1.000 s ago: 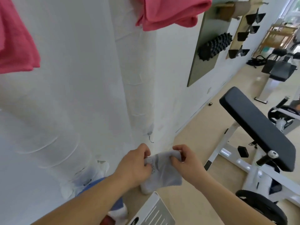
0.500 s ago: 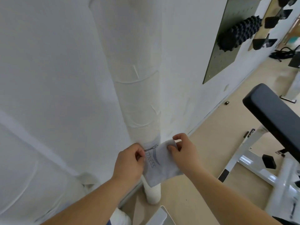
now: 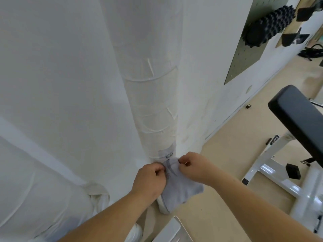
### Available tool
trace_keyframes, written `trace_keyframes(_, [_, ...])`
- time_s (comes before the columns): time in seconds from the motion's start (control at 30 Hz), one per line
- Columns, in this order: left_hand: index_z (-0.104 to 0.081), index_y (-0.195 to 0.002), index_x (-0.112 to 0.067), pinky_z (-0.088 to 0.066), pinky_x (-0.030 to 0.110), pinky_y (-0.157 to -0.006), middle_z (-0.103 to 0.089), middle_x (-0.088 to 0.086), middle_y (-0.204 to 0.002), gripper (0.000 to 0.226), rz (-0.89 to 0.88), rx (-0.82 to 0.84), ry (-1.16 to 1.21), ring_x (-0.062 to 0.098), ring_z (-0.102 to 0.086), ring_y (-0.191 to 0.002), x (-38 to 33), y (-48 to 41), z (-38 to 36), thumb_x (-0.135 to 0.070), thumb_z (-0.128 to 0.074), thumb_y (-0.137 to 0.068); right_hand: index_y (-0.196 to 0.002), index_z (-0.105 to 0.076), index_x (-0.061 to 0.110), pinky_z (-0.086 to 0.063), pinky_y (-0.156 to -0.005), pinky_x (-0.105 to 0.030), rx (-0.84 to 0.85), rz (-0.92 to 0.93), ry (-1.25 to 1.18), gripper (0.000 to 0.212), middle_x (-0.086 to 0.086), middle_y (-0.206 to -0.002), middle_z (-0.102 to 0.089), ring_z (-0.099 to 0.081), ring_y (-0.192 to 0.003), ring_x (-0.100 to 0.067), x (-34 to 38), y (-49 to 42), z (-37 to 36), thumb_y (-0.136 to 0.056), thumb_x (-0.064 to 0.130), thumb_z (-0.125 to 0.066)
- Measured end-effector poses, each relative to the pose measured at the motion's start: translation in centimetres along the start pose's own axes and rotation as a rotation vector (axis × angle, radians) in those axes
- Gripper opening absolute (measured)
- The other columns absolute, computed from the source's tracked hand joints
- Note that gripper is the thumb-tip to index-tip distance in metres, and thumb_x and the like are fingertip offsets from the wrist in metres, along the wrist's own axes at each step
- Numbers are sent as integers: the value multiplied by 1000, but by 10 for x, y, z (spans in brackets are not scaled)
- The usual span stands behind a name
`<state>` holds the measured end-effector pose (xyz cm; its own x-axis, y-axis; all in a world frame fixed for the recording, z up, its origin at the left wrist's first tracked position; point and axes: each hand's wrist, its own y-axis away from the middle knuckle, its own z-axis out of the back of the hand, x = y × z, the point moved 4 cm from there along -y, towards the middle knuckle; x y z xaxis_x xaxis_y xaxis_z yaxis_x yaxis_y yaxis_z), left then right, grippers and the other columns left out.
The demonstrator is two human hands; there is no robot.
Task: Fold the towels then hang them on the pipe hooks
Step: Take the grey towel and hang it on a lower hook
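Down at 6 o'clock, both hands meet at the foot of the white wrapped pipe (image 3: pixel 152 102). The left hand (image 3: pixel 150 180) has its fingers curled tight, pinching the upper left edge of a small grey towel (image 3: pixel 181 191). The right hand (image 3: pixel 194 167), at 1 o'clock from it, pinches the upper right edge the same way, thumb and forefinger closed on the cloth.

The towel hangs folded between them, its top edge up against the pipe and its lower end hanging free in front of the pipe's base. Dark lettering shows between the 2 hands.

A black padded bench (image 3: pixel 297 119) on a white frame (image 3: pixel 272 174) stands at 3 o'clock over the beige floor (image 3: pixel 227 154). At 1 o'clock a black knobbly foam roller (image 3: pixel 269 25) sits on a wall pegboard (image 3: pixel 244 55). Another wrapped pipe (image 3: pixel 43 180) slants across at 8 o'clock.
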<state>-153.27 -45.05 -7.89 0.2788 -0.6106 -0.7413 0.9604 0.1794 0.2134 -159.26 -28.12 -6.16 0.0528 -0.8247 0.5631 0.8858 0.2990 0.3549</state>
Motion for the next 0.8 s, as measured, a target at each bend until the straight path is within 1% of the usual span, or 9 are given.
trace_keyframes(0.07, [-64, -69, -21, -48, 26, -63, -59, -8, -76, 31, -44, 39, -32, 14, -57, -70, -2, 3, 1, -39, -60, -93, -113, -65, 22, -57, -84, -36, 47, 44, -77, 27, 4, -100, -74, -70, -95, -19, 4, 10, 6, -91, 37, -63])
trace_keyframes(0.13, [-70, -83, -29, -56, 29, -77, -54, -13, -101, 30, -105, 18, -191, 10, -60, -90, -2, 8, 2, -57, -60, -86, -122, -57, 33, -56, -90, -37, 96, 88, -36, 34, 10, -100, -74, -68, -97, -16, 6, 13, 7, -89, 37, -68])
trace_keyframes(0.17, [-71, -91, -31, -57, 32, -81, -52, -13, -108, 31, -126, -1, -266, 10, -58, -97, -2, 9, 2, -59, -60, -84, -125, -56, 36, -55, -93, -38, 97, 102, 32, 38, 9, -105, -72, -67, -102, -18, 6, 12, 6, -89, 38, -69])
trace_keyframes(0.23, [-68, -97, -32, -57, 35, -83, -52, -14, -110, 25, -169, -54, -294, 10, -56, -101, -6, 13, 1, -53, -62, -86, -131, -55, 40, -53, -94, -38, 53, 136, 197, 44, 6, -116, -67, -63, -110, -19, 7, 9, 3, -89, 43, -69])
trace_keyframes(0.3, [-65, -99, -32, -56, 35, -81, -55, -16, -108, 14, -237, -91, -295, 10, -55, -98, -10, 17, 0, -42, -61, -91, -133, -55, 39, -51, -91, -37, 22, 173, 305, 43, 4, -117, -60, -58, -114, -20, 8, 6, -2, -92, 47, -65])
trace_keyframes(0.43, [-64, -110, -29, -54, 34, -82, -61, -14, -112, 17, -289, -66, -321, 11, -58, -98, -10, 22, -11, -29, -51, -100, -129, -59, 39, -47, -83, -32, -32, 194, 300, 38, 5, -112, -54, -54, -114, -18, 4, 1, -12, -93, 46, -63])
trace_keyframes(0.53, [-67, -102, -24, -54, 35, -78, -67, -10, -99, 14, -254, -84, -224, 14, -61, -86, -10, 18, -17, -23, -55, -97, -125, -63, 38, -46, -81, -31, -69, 181, 253, 35, 8, -104, -48, -54, -110, -17, 1, -3, -16, -90, 39, -67])
trace_keyframes(0.63, [-64, -81, -22, -51, 38, -65, -63, -5, -72, 9, -157, -139, -169, 19, -54, -68, -7, 10, -18, -19, -59, -88, -122, -67, 36, -51, -83, -35, -107, 157, 170, 35, 4, -106, -58, -59, -104, -20, -2, -3, -20, -87, 28, -66])
trace_keyframes(0.8, [-68, -80, -22, -51, 34, -61, -66, -2, -70, 12, -17, -161, -206, 22, -61, -68, -9, 3, -24, -20, -58, -85, -122, -66, 31, -51, -85, -34, -166, 149, 145, 36, 2, -112, -63, -58, -109, -21, -3, 2, -29, -88, 20, -60])
